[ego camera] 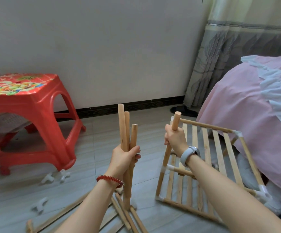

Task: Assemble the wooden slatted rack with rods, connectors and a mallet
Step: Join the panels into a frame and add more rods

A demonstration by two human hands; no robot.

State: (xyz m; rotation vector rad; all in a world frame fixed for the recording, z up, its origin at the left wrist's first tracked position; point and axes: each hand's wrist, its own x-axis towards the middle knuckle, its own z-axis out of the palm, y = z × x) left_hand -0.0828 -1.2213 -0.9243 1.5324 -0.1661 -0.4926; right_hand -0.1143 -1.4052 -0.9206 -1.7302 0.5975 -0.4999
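Three wooden rods (pixel 127 137): held bundled and near upright in the left hand (pixel 125 159), fingers curled round them; long axes vertical, upper ends toward the wall, lower ends close to the floor (pixel 89 148).

Single rod (pixel 170 143): gripped near its upper end by the right hand (pixel 175 137); axis steep, slightly tilted, lower end seated in a white connector (pixel 167 168) at the near left corner of the slatted rack (pixel 208 162).

Rack: tilted on the floor, to the right of both hands, beside the pink bed cover (pixel 247 105).

Loose rods (pixel 128 216): flat on the floor below the left wrist.

Spare connectors (pixel 55 177): on the floor by the red stool (pixel 28 105).
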